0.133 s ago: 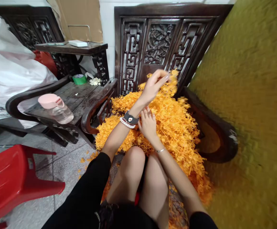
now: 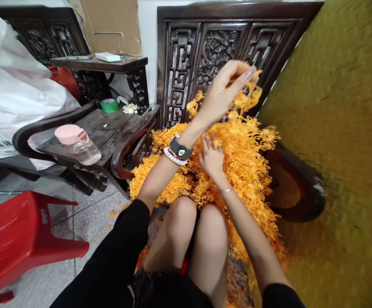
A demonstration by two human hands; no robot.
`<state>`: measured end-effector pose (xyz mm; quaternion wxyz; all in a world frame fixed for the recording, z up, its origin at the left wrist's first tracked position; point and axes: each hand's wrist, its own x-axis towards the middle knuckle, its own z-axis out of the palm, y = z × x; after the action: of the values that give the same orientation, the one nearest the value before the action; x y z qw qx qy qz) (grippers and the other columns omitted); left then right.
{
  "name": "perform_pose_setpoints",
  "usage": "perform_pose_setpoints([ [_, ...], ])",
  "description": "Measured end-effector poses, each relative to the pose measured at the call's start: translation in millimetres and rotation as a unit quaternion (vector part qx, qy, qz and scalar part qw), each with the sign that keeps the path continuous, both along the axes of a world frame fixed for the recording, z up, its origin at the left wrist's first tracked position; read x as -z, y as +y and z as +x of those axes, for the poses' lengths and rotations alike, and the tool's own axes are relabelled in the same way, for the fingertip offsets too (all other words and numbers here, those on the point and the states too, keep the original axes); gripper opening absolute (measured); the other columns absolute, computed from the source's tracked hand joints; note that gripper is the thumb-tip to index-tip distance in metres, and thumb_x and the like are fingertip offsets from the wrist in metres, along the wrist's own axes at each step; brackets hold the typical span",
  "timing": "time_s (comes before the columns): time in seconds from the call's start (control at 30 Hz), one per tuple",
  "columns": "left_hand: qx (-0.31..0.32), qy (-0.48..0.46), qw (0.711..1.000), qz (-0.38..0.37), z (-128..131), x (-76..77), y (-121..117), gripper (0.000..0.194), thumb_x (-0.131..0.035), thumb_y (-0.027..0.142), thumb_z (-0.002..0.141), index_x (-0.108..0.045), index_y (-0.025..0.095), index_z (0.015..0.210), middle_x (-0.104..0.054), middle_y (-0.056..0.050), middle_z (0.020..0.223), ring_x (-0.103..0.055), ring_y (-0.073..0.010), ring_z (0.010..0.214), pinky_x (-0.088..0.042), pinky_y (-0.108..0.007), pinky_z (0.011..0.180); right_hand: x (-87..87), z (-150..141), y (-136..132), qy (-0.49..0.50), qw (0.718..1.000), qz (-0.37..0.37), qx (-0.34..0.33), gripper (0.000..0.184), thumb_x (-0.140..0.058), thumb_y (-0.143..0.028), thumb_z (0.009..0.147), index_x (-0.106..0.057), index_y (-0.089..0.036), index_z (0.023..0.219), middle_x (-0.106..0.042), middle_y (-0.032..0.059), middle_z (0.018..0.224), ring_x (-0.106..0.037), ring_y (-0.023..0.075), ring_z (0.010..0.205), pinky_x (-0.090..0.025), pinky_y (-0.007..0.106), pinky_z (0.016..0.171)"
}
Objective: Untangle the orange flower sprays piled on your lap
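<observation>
Lift looks to be the step in hand.
Frame centre: right hand (image 2: 213, 159), fingers spread, gripping nothing visible, against orange heap (image 2: 240, 184) filling centre to lower right. Beyond, upper centre: left hand (image 2: 220, 95), fingers apparently pinched on orange strand (image 2: 250, 100), carved chair back (image 2: 218, 47) behind. Next move calls for firm pinch, tangles permitting.

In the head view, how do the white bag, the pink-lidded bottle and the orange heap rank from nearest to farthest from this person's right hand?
1. Orange heap: nearest, right at the right hand and spread around it.
2. Pink-lidded bottle: off to the left.
3. White bag: farthest, at the left edge, beyond the bottle.
</observation>
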<state>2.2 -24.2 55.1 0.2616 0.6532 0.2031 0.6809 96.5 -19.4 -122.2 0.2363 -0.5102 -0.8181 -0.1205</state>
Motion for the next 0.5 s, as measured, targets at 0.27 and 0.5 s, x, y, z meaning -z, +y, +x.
perform_pose_setpoints([
  [0.27, 0.0, -0.149, 0.988, -0.039, -15, -31.0, -21, 0.054, -0.019, 0.04, 0.088, -0.062, 0.019, 0.113, -0.06, 0.003, 0.105, -0.051, -0.0276, 0.113, -0.043, -0.027, 0.059, -37.4, 46, 33, -0.023, 0.997, 0.065, 0.032, 0.055, -0.037, -0.035, 0.087, -0.038, -0.009, 0.136, -0.023, 0.0096, 0.151, -0.025, 0.0367, 0.133, -0.023, 0.053, 0.109],
  [0.5, 0.061, -0.246, 0.891, -0.377, -6, -0.6, -55, 0.077, 0.002, 0.033, 0.075, -0.066, -0.002, 0.077, -0.062, -0.007, 0.087, -0.055, -0.0232, 0.095, -0.028, -0.017, 0.043, -63.3, 28, 12, 0.146, 0.983, 0.104, 0.041, 0.057, -0.032, -0.042, 0.09, -0.032, -0.013, 0.138, -0.041, 0.0166, 0.138, -0.034, 0.0302, 0.13, -0.034, 0.05, 0.103],
])
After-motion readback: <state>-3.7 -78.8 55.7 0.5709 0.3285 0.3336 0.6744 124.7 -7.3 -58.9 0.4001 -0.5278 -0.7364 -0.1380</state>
